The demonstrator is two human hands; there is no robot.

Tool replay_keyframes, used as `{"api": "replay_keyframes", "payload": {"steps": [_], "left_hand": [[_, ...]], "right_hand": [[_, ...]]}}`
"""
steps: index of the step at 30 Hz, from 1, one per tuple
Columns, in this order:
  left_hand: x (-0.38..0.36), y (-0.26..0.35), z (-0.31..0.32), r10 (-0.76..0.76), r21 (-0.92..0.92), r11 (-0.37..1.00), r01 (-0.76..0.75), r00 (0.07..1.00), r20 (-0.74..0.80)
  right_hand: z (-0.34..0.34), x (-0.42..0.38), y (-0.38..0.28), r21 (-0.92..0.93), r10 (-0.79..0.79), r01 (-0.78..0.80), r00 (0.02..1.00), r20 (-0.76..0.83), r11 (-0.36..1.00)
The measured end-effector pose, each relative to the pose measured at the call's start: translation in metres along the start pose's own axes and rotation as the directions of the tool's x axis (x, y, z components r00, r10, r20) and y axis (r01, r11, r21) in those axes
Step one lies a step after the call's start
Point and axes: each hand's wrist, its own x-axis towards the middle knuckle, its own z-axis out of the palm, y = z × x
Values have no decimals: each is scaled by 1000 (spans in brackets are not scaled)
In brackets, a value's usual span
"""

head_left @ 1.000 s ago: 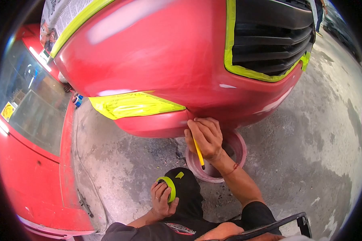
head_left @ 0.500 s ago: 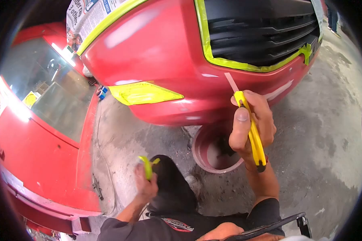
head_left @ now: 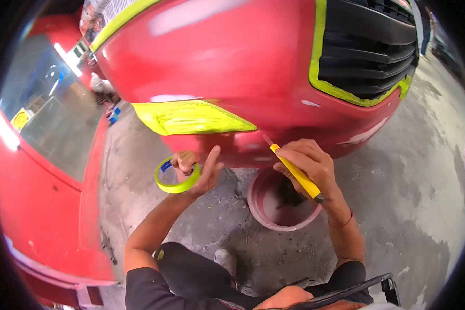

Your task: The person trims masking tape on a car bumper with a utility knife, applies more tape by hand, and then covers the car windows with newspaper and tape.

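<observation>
My right hand [head_left: 311,168] grips a yellow utility knife [head_left: 298,173], its blade out and pointing up-left near the right tip of a masked patch on the bumper. That patch is covered with yellow-green masking tape [head_left: 196,119]. My left hand [head_left: 204,173] carries a roll of yellow-green tape [head_left: 176,189] hooked around its fingers, with the index finger stretched up toward the bumper's lower edge. The red car bumper [head_left: 232,67] spans the upper middle and shows several pale, sanded-looking spots. Tape also borders the black grille [head_left: 364,57] at upper right.
A pinkish bucket [head_left: 254,201] with dark contents stands on the concrete floor [head_left: 392,217] below the bumper, between my arms. On the left is a red panel with a window [head_left: 44,103]. Newspaper [head_left: 113,13] covers part of the car at top left.
My left hand has risen from beside my knee to just below the taped patch with the tape roll. My right hand has lowered the knife toward the patch's right tip. The view has shifted.
</observation>
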Motion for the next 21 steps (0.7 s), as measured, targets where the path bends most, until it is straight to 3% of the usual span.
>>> {"api": "replay_keyframes", "payload": {"steps": [3, 6, 8, 9, 14, 21], "left_hand": [[12, 9, 37, -15, 6, 1000, 16, 995, -97], [6, 15, 64, -47, 8, 999, 48, 991, -128], [3, 18, 75, -95, 35, 994, 108, 962, -256], [1, 15, 80, -65, 98, 991, 92, 967, -248], [8, 22, 82, -160, 50, 983, 179, 952, -262], [9, 24, 91, -110, 122, 982, 142, 964, -240]], "right_hand": [[16, 9, -3, -146, -2, 7, 999, 36, 989], [27, 17, -5, -160, -33, 56, 990, 140, 986], [31, 24, -11, -208, -28, 56, 990, 135, 976], [32, 26, -14, -236, -13, 46, 990, 141, 971], [35, 23, -14, -262, 4, 31, 991, 133, 965], [38, 18, -10, -250, 12, 6, 997, 71, 968]]}}
